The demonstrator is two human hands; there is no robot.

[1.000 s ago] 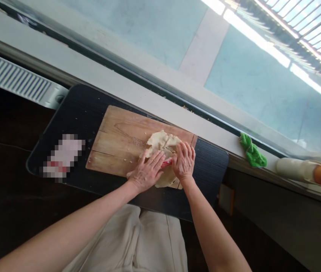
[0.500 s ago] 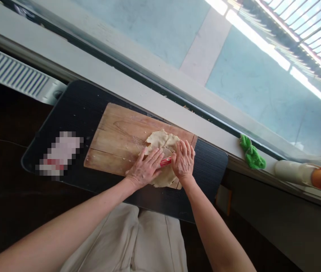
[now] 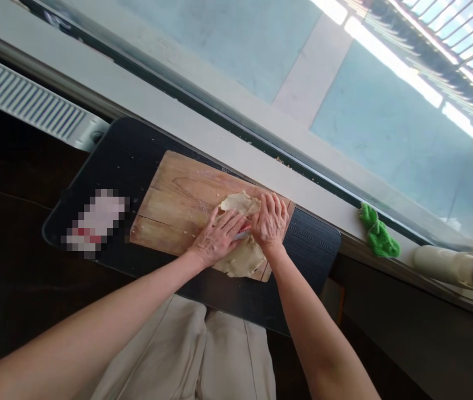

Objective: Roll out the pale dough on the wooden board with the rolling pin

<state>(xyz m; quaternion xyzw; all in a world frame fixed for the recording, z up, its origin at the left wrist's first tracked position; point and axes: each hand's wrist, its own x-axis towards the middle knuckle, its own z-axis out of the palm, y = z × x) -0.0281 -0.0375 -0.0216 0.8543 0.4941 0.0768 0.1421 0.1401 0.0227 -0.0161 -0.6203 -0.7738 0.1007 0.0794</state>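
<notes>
Across the right-hand half of a rectangular light-brown wooden board (image 3: 178, 189), a flat, ragged-edged sheet of pale cream dough (image 3: 242, 262) lies between and beneath the two bare hands, reaching almost to the board's near edge. Over its middle is a red-and-whitish object (image 3: 243, 229), mostly covered by the hands, so its full shape cannot be told. The left hand (image 3: 218, 238) rests palm down on its left part, fingers stretched out nearly straight and close together; the right hand (image 3: 269, 222) lies palm down at its right part, fingers extended and slightly bent. Neither is visibly wrapped around it. Beneath the board is a black table with rounded corners (image 3: 313, 244), which also bears a pixelated pale-pink oblong item with a red band (image 3: 105, 214), left of the board. Beyond, a long white windowsill (image 3: 203, 132) carries a knotted bright-green cloth (image 3: 378, 233) and, just beside it, a whitish cylindrical container with an orange-brown end (image 3: 442, 265).
</notes>
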